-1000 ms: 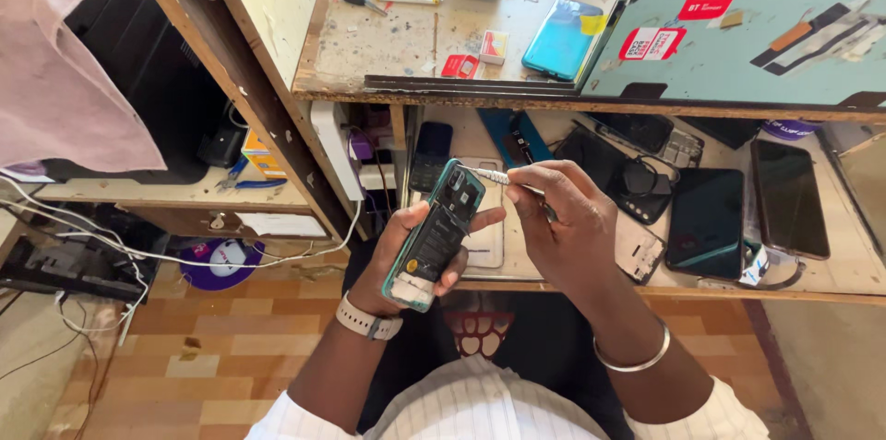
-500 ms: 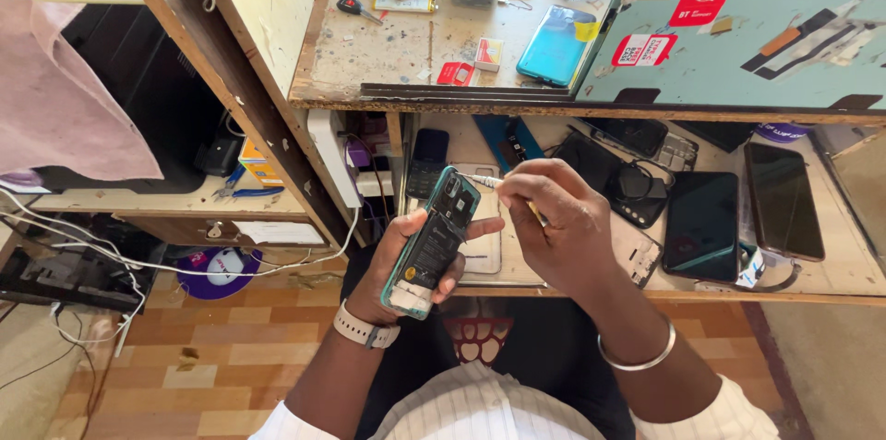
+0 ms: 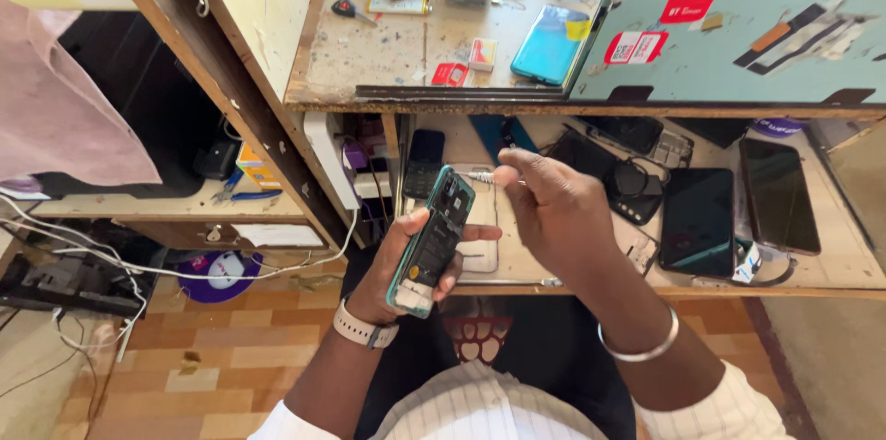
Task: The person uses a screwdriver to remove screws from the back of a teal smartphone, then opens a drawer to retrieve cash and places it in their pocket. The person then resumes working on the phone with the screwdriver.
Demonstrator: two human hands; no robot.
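Loose cables (image 3: 101, 260): trailing along the floor at far left, beside a dark box; well apart from the hands, but a snag risk for a foot.

Left hand (image 3: 392, 269): wrapped around an opened phone (image 3: 432, 239), back cover off, teal frame, held tilted above the lap, just off the front edge of the lower shelf (image 3: 646, 291). Grip is by the fingers at the phone's edges only; likely risk is the phone slipping down to the tiled floor if pressure comes from above.

Right hand (image 3: 554, 209): pinching a thin tool (image 3: 482, 178), its tip near the phone's top end. Whether tip touches the phone cannot be told. A slip could scratch the exposed inner parts or flick a small piece away.

Lower shelf, right half: several dark phones (image 3: 697, 219) lying flat, near the right hand; a wide elbow move might push one off the front edge.
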